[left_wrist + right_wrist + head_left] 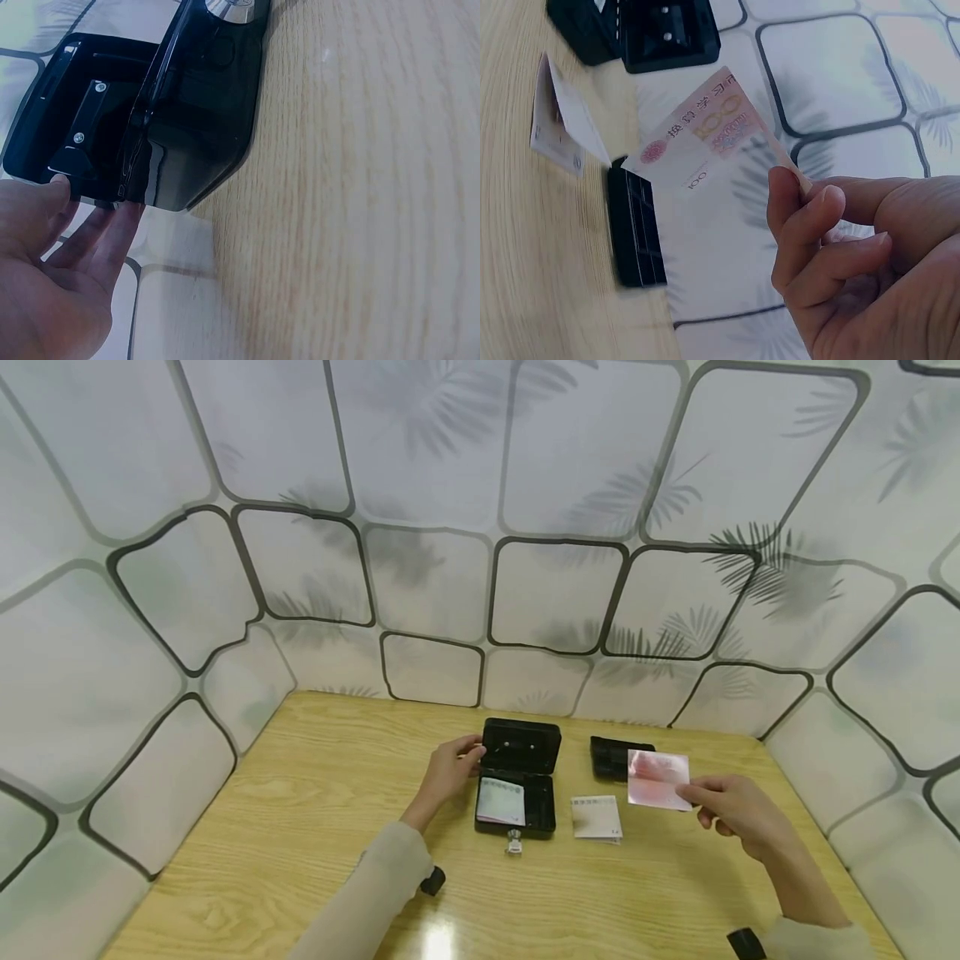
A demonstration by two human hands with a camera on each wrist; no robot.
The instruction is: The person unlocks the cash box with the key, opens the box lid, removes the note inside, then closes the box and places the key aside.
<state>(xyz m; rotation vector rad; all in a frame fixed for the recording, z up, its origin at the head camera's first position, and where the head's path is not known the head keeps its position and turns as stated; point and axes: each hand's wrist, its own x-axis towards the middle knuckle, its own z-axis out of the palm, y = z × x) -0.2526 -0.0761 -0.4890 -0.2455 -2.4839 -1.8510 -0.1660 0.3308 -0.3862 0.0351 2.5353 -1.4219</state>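
Note:
A small black cash box (540,803) stands open on the table, its lid (522,745) raised at the back. My left hand (452,768) holds the lid's left edge, thumb on the inner side and fingers behind it, as the left wrist view shows. A folded banknote (502,800) lies in the left part of the box, and a silver lock (513,842) sticks out in front. Off to the right, my right hand (738,814) pinches a pinkish folded banknote (658,779) by its edge, above the table; "100" shows on it (697,139).
Between box and right hand, another folded banknote (597,817) lies on the wooden table (300,810). Behind it is a black tray with compartments (636,225), partly covered by the held note in the head view. A patterned cloth wall (435,585) surrounds the table's back and sides.

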